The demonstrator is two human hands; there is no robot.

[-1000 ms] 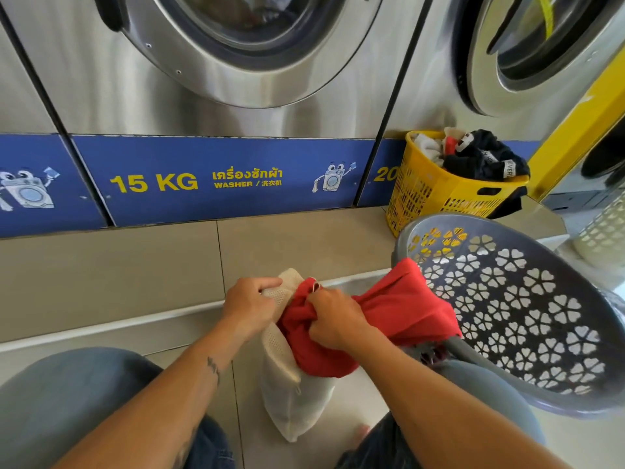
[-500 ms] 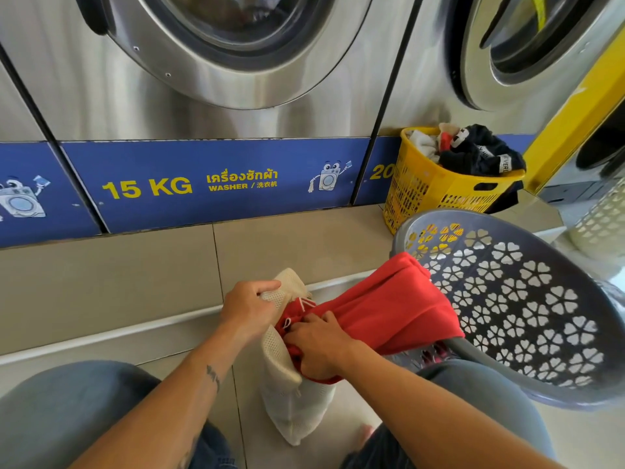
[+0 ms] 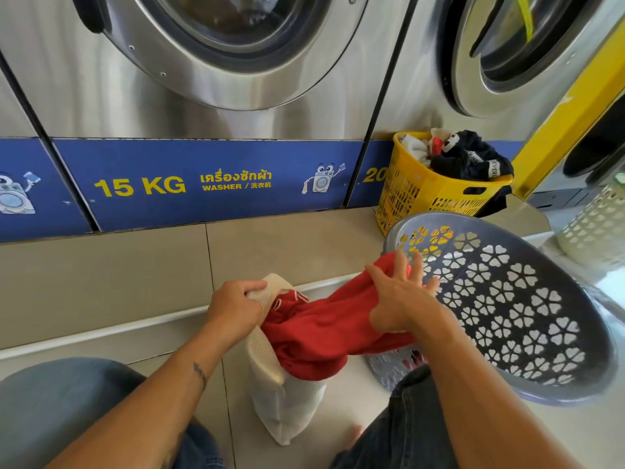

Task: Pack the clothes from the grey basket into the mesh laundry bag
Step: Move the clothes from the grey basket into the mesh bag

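The red garment lies low in the middle of the frame, one end sunk in the mouth of the mesh laundry bag, the rest trailing right toward the tipped grey basket. A moment ago the right hand was fisted in the cloth at the bag's mouth; now it has shifted up the trailing cloth, fingers spread flat on it, likely regripping for the next push. The left hand stays pinched on the bag's rim. Soft matte cloth, pale netted bag, hard plastic basket pierced with flower-shaped holes

Bright daylight, sharp, wide-angle edge bending
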